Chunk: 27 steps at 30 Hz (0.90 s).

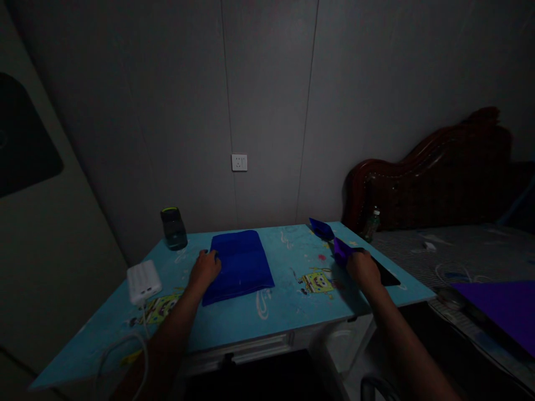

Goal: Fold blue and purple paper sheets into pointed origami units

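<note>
A blue sheet (240,264) lies flat in the middle of a light blue cartoon-printed table (284,303). My left hand (204,268) rests on the sheet's left edge, fingers curled down on it. My right hand (363,267) is at the table's right side, closed on a small folded purple paper piece (341,249). Just beyond it lies a folded blue paper piece (321,228). A dark flat object (387,274) lies under and to the right of my right hand.
A dark jar with a green rim (173,228) stands at the back left. A white power bank (143,281) with a cable sits at the left edge. A bed (460,250) with a wooden headboard, a bottle (370,224) and a purple sheet (504,306) are to the right.
</note>
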Available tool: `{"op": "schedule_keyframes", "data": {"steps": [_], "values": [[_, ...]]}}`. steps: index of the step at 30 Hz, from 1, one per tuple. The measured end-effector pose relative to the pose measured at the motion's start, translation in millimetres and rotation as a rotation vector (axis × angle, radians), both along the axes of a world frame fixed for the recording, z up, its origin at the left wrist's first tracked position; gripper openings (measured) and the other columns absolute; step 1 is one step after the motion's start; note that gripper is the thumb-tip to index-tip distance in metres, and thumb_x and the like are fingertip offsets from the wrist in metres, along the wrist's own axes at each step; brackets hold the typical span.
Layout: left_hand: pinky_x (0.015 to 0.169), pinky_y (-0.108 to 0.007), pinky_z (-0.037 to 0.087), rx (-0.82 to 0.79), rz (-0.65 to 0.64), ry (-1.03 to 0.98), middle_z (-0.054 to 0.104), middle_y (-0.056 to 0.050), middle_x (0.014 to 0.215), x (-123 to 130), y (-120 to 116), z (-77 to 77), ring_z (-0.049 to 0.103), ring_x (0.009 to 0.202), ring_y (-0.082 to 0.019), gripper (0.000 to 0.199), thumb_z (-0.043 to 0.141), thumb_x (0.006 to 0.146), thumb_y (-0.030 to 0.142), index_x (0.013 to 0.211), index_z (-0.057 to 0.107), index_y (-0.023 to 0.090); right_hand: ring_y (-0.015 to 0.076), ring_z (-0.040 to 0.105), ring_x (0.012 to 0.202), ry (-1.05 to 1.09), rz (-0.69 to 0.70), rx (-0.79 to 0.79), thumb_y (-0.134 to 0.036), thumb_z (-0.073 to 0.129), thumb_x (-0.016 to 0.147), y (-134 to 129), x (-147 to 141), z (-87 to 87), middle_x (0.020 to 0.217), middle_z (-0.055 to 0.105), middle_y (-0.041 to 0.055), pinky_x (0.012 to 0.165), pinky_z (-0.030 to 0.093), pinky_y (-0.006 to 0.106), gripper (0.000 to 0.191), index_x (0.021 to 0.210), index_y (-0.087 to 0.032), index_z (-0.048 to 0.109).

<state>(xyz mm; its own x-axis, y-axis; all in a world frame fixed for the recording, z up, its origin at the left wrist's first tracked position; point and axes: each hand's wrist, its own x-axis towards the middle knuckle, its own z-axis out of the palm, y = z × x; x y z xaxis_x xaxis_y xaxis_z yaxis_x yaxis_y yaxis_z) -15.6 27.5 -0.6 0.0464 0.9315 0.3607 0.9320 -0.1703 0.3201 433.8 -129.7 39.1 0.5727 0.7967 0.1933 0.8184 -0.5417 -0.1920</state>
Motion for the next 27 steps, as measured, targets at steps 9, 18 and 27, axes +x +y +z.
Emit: {"op": "schedule_keyframes", "data": {"steps": [9,18,27], "values": [[0.105,-0.047,0.037,0.09,-0.155,-0.168,0.06,-0.017,0.122,14,-9,14.1,0.05,0.121,-0.033,0.035,0.045,0.09,0.026,0.119,0.06,0.015,0.0328,0.07,0.087,0.007,0.035,0.03,-0.014,0.048,0.085,-13,-14,19.2,0.094,0.071,0.0264,0.073,0.047,0.037,0.029,0.1,-0.008,0.072],[0.091,-0.034,0.051,0.061,-0.458,-0.525,0.07,-0.008,0.112,51,-11,3.3,0.067,0.1,-0.021,0.042,0.045,0.093,0.042,0.127,0.055,0.019,0.0243,0.068,0.1,0.177,0.554,0.275,-0.018,0.053,0.088,66,-170,10.7,0.108,0.073,0.0132,0.085,0.045,0.028,0.029,0.11,-0.02,0.071],[0.088,-0.036,0.05,-0.01,-0.41,-0.761,0.072,-0.011,0.108,39,-2,-15.7,0.067,0.099,-0.025,0.044,0.041,0.094,0.046,0.118,0.061,0.015,0.0209,0.063,0.112,0.492,0.799,0.417,-0.011,0.057,0.083,92,-244,-30.6,0.123,0.068,0.0084,0.099,0.044,0.031,0.045,0.127,-0.018,0.06]]}}
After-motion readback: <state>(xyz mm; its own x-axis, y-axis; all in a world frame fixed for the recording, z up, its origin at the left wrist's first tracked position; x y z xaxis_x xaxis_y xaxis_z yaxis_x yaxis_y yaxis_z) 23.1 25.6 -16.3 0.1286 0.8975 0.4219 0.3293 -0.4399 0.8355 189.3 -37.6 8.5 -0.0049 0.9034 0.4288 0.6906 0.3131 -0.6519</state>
